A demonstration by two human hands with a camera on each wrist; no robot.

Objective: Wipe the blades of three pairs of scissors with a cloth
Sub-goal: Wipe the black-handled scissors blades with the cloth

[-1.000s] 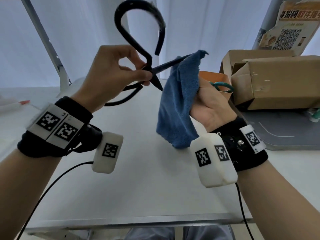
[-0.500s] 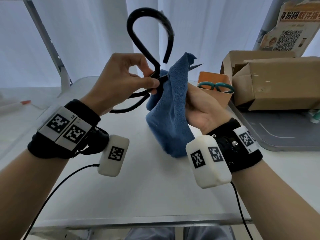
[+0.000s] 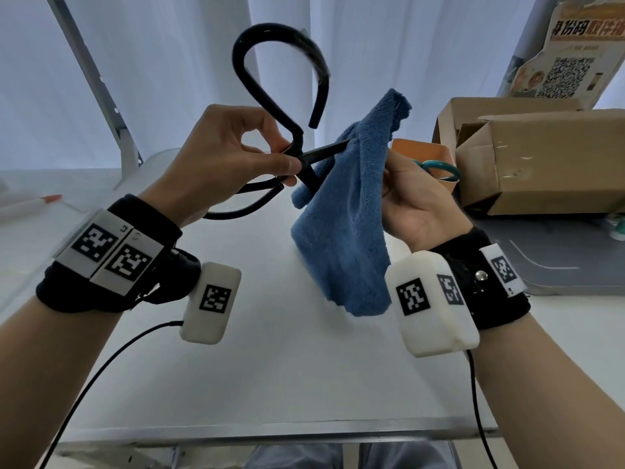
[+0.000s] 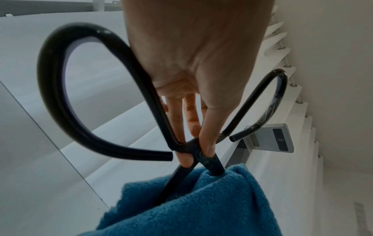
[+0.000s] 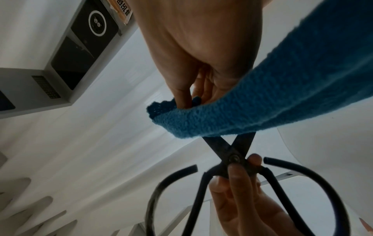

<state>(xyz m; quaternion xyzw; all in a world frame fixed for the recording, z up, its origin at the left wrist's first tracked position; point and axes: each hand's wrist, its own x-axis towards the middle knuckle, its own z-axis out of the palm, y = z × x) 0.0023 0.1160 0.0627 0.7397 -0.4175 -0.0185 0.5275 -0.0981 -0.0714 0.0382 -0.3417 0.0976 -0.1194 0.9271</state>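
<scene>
My left hand (image 3: 236, 157) pinches large black scissors (image 3: 297, 148) at the pivot (image 4: 199, 154), blades spread apart, big loop handles above and below the hand. A blue cloth (image 3: 345, 211) hangs from my right hand (image 3: 412, 198), whose fingers (image 5: 181, 95) pinch it around the upper blade. Both blade tips are hidden inside the cloth (image 4: 201, 204). In the right wrist view the scissors (image 5: 234, 158) cross just under the cloth (image 5: 262, 103). A teal-handled pair of scissors (image 3: 439, 169) stands in an orange holder (image 3: 422, 150) behind my right hand.
Open cardboard boxes (image 3: 541, 157) stand at the right, on a grey tray (image 3: 575, 265). A QR-code sign (image 3: 571, 55) leans behind them. A white pen with a red cap (image 3: 30, 206) lies at the far left. The white table (image 3: 270, 367) spreads below my hands.
The cloth slid along the upper blade toward the pivot, then back out a little, so the blade tip that poked through is covered again. Both hands rose slightly and stayed close together.
</scene>
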